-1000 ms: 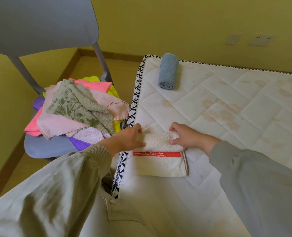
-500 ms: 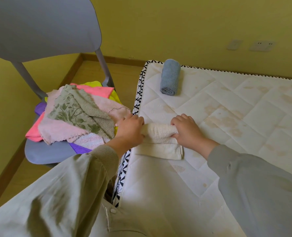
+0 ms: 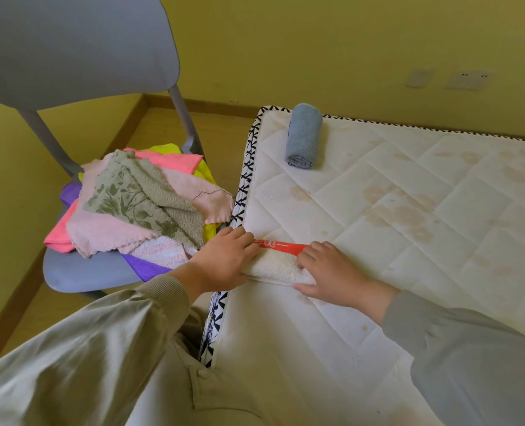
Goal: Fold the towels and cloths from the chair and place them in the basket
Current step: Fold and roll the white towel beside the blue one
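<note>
Yellow-walled room, bare mattress (image 3: 408,241) | white towel (image 3: 273,267) rolled at near-left edge | left hand (image 3: 224,259) grip flat, pressing one end; right hand (image 3: 332,272) grip curled on the other | advised: even pressure, ends level | cloth pile (image 3: 138,204) at 10 o'clock; basket unseen.

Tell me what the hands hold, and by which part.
The rolled white towel: the right hand curls round its right end; the left hand lies over its left end, thumb hidden, so a grip there cannot be told.
</note>
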Demonstrator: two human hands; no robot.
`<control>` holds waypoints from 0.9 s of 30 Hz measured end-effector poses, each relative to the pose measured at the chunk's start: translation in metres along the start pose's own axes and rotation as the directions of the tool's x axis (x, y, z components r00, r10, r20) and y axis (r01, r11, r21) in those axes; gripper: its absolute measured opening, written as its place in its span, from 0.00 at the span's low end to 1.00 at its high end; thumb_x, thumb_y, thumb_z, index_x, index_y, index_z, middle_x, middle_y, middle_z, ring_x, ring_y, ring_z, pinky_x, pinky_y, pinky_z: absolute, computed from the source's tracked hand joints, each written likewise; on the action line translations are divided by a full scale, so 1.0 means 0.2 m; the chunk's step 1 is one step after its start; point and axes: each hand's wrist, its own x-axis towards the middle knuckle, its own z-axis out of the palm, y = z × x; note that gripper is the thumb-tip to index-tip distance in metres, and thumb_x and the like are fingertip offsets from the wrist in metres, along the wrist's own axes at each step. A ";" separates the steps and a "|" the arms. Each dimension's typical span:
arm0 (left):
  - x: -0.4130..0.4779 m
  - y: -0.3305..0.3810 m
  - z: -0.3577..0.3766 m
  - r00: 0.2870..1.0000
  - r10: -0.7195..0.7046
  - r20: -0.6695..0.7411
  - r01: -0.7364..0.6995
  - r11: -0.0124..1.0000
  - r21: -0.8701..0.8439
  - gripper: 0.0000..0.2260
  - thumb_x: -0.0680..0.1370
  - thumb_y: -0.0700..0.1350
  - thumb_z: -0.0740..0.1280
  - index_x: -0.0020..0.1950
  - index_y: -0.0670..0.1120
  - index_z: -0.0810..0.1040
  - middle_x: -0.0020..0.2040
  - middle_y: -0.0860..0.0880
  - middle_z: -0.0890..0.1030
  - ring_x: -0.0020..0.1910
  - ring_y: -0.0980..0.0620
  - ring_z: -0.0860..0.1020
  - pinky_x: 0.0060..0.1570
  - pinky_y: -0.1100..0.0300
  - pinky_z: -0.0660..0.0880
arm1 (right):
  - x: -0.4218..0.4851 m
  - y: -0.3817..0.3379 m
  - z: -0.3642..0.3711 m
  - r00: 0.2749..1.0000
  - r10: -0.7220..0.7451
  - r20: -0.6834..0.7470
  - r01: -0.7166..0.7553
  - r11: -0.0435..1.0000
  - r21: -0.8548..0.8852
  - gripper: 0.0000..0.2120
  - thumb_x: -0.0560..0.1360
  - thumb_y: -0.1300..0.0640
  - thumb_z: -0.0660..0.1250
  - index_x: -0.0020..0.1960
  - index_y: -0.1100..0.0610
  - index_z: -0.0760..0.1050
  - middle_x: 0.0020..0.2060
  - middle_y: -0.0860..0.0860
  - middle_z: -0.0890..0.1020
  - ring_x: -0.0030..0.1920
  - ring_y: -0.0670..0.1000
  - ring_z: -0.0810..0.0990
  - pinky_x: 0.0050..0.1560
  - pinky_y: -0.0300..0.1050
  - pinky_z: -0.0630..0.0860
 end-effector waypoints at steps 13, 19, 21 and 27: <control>0.14 0.08 -0.08 0.840 -0.263 0.475 0.422 0.867 -0.266 0.35 0.66 0.56 0.76 0.67 0.51 0.64 0.54 0.48 0.76 0.52 0.48 0.75 0.54 0.55 0.74 | 0.21 -0.08 -0.11 0.893 0.152 0.423 -0.280 0.924 0.261 0.35 0.63 0.47 0.77 0.64 0.52 0.65 0.55 0.48 0.73 0.55 0.51 0.72 0.53 0.46 0.71; 0.07 0.10 -0.06 0.879 -0.220 0.423 0.341 0.910 -0.236 0.32 0.66 0.55 0.76 0.66 0.51 0.69 0.55 0.51 0.78 0.53 0.51 0.75 0.55 0.57 0.73 | 0.13 -0.06 -0.09 0.887 0.122 0.446 -0.255 0.934 0.252 0.23 0.64 0.48 0.76 0.50 0.51 0.66 0.43 0.46 0.74 0.44 0.50 0.75 0.39 0.43 0.67; 0.05 0.09 -0.06 0.889 -0.204 0.410 0.318 0.919 -0.234 0.29 0.67 0.54 0.75 0.65 0.51 0.70 0.53 0.51 0.78 0.52 0.51 0.76 0.52 0.58 0.73 | 0.11 -0.04 -0.09 0.875 0.129 0.466 -0.266 0.934 0.241 0.22 0.64 0.49 0.76 0.48 0.52 0.65 0.41 0.46 0.74 0.42 0.50 0.75 0.36 0.43 0.66; 0.00 0.09 -0.06 0.899 -0.178 0.401 0.287 0.930 -0.230 0.27 0.70 0.51 0.73 0.66 0.50 0.68 0.55 0.51 0.79 0.53 0.52 0.76 0.54 0.56 0.75 | 0.04 -0.05 -0.11 0.888 0.083 0.452 -0.184 0.965 0.185 0.20 0.67 0.54 0.73 0.55 0.55 0.68 0.45 0.50 0.76 0.42 0.51 0.73 0.37 0.43 0.66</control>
